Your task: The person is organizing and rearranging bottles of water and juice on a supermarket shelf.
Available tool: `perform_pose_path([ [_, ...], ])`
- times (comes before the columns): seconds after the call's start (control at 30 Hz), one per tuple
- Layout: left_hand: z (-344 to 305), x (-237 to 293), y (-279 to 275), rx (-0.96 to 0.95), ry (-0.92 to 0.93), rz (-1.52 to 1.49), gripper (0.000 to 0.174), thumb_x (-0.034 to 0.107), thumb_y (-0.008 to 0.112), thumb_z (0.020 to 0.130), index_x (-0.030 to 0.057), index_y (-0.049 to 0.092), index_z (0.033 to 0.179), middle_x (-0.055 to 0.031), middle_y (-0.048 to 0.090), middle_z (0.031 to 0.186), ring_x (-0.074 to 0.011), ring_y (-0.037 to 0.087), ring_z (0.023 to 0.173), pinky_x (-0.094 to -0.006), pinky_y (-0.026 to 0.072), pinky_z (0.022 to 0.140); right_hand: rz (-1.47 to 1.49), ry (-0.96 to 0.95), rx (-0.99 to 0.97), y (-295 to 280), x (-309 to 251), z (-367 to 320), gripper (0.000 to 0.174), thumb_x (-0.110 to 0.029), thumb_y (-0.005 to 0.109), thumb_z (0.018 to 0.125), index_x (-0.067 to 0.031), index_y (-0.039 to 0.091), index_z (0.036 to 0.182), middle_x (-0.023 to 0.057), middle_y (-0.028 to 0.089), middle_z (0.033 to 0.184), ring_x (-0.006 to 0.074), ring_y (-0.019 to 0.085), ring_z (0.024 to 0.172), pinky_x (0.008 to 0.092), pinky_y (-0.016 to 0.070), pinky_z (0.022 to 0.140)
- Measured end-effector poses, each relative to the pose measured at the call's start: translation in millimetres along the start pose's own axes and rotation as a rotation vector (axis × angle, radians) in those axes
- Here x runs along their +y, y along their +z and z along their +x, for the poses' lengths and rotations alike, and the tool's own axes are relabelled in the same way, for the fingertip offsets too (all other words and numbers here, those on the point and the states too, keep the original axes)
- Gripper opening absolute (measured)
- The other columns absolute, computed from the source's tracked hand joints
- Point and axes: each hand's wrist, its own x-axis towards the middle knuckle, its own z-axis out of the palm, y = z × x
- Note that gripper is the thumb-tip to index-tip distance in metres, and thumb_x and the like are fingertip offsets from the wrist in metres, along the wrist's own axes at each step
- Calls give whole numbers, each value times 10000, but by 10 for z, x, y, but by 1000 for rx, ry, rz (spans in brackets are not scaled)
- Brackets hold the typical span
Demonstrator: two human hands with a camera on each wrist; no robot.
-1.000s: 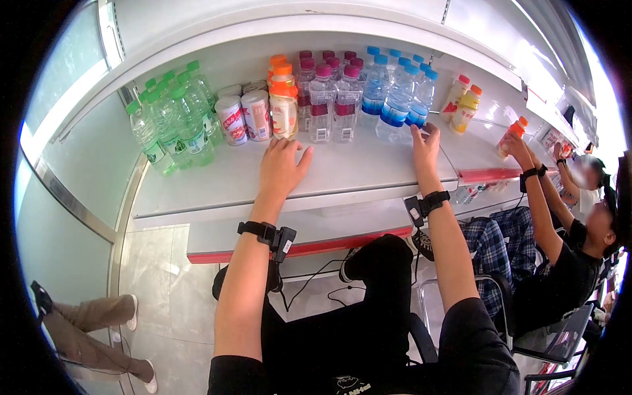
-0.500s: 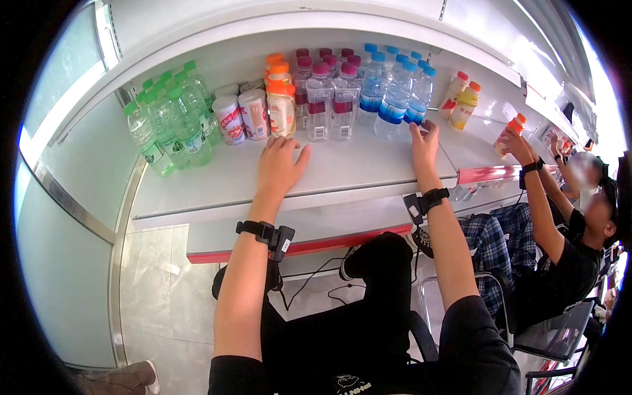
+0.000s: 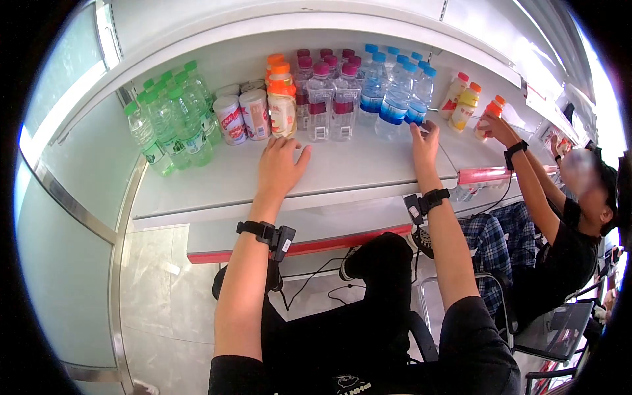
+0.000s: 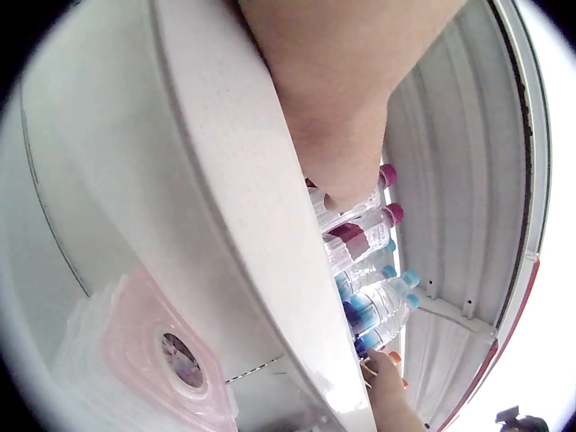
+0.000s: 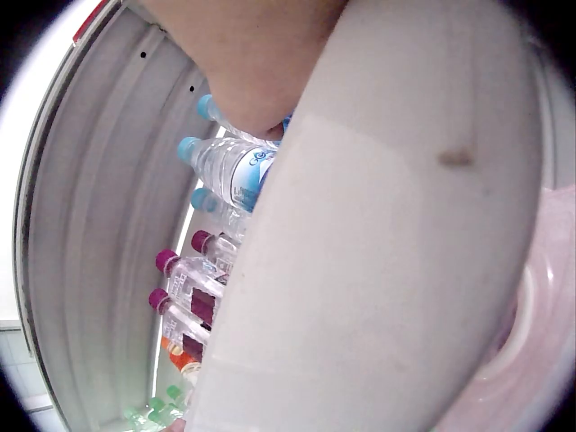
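My left hand [image 3: 279,163] rests on the white shelf [image 3: 355,168], fingers relaxed, tips close in front of an orange-capped bottle [image 3: 282,112]. Beside that bottle stand pink-and-white cans [image 3: 230,120] on the left and clear bottles with magenta caps [image 3: 319,108] on the right. My right hand [image 3: 425,146] lies farther right with loosely bent fingers, its tips by the base of the blue-capped water bottles [image 3: 395,105]. Nothing is held in either hand. In the right wrist view, the right hand [image 5: 261,90] partly covers a blue-capped bottle [image 5: 238,171].
Green-tinted bottles [image 3: 178,128] are grouped at the shelf's left end. To the right, two juice bottles [image 3: 465,107] stand on the adjoining shelf, where a neighbouring person's hand [image 3: 499,128] holds an orange-capped bottle [image 3: 490,112]. An upper shelf [image 3: 289,33] overhangs everything.
Both my hands have stayed in place. The neighbouring person's hand and orange-capped bottle have moved left and deeper over the adjoining shelf. The passer-by at lower left has almost left the view.
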Motion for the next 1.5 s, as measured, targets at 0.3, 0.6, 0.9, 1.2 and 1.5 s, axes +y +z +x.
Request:
perform_pose_path([
  [0.3, 2, 35, -24, -22, -35, 7, 269, 298, 652, 882, 29, 662, 894, -161, 664, 956, -349, 596, 1003, -434, 480, 870, -25, 29, -4, -23, -71, -22, 558, -288, 751, 833, 65, 523, 1200, 191, 578, 1152, 299, 569, 1017, 383, 475, 874],
  [0.6, 7, 27, -16, -13, -29, 14, 262, 292, 656, 878, 31, 659, 885, -158, 662, 942, -350, 599, 989, -437, 482, 864, -16, 0, 5, -16, -62, -17, 554, -276, 753, 833, 75, 524, 1195, 200, 587, 1116, 300, 582, 981, 382, 488, 843],
  [0.9, -1, 9, -9, 6, -18, 0, 259, 296, 655, 878, 37, 664, 872, -161, 662, 936, -358, 601, 977, -444, 486, 846, -31, -7, 98, -52, -170, -83, 485, -256, 732, 856, 63, 529, 1160, 183, 584, 1094, 281, 572, 964, 378, 478, 834],
  [1.2, 19, -14, 4, 5, -54, -67, 273, 290, 647, 881, 18, 666, 862, -180, 664, 959, -374, 597, 989, -446, 479, 848, 230, -88, -344, 437, -1232, -473, 514, -216, 764, 801, 24, 506, 1176, 165, 579, 1109, 253, 578, 958, 360, 494, 753],
  [1.5, 40, -26, 24, 27, -67, -115, 283, 300, 653, 875, 20, 667, 834, -167, 661, 899, -369, 602, 931, -451, 484, 824, 32, -26, -544, 974, -850, -606, 697, -312, 784, 758, 74, 448, 1232, 265, 540, 1227, 420, 483, 1157, 494, 398, 993],
])
